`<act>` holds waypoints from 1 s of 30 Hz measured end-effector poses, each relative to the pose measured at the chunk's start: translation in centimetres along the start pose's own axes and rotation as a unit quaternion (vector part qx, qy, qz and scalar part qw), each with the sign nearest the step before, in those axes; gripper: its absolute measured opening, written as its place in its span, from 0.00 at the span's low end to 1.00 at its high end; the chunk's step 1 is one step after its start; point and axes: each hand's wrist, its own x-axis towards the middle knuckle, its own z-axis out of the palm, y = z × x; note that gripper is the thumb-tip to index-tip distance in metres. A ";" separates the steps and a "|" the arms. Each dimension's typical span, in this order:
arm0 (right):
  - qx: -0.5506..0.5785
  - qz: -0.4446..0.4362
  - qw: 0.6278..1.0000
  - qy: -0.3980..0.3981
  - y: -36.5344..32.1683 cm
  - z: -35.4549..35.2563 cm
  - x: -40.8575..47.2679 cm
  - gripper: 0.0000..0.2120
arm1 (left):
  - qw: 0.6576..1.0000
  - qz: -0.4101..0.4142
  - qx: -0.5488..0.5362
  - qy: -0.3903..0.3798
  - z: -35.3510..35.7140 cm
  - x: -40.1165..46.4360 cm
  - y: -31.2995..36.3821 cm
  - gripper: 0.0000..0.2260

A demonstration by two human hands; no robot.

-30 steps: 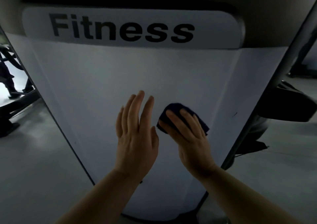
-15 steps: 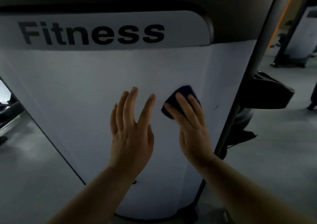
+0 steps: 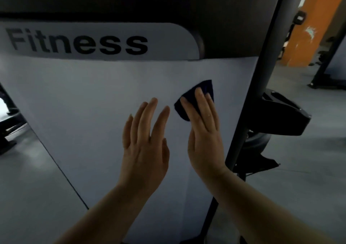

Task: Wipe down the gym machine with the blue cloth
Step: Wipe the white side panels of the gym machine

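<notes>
Nearest the camera, two bare forearms reach in from the bottom edge. The left hand [image 3: 145,140] lies with its fingers straight and slightly spread against the gym machine's white panel [image 3: 84,101], its grip open and holding nothing. Just to its right, the right hand [image 3: 204,131] presses the blue cloth [image 3: 204,87] flat on the panel with straight fingers, its grip likewise uncurled; most of the cloth is hidden under those fingers, and only a dark folded corner shows above and to the left of them.

Compared with half a second ago, the cloth and right hand have slid up and to the right, nearer the dark upright post [image 3: 262,86], while the left hand has kept about the same spot.

Farther up, the "Fitness" lettering [image 3: 78,41] is cut off at the left edge. Right of the post, a black part [image 3: 284,116] juts out, perhaps a holder; the dim light makes it hard to tell. Beyond stands an orange column [image 3: 310,26].
</notes>
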 end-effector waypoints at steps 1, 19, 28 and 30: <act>-0.005 -0.008 1.000 -0.013 0.4 -0.1 -0.5 0.31 | 1.000 0.008 0.002 0.003 0.1 0.2 0.7 0.33; 0.014 0.032 0.998 -0.051 1.6 -4.0 3.1 0.36 | 0.995 -0.023 0.098 -0.010 -1.4 3.6 5.8 0.35; 0.018 0.078 0.997 -0.021 1.3 -3.7 2.0 0.35 | 0.995 0.006 0.103 -0.015 -1.1 3.7 5.3 0.38; 0.016 0.085 0.996 -0.013 1.5 -4.4 3.3 0.35 | 0.995 0.004 0.102 -0.018 -1.0 3.9 5.3 0.38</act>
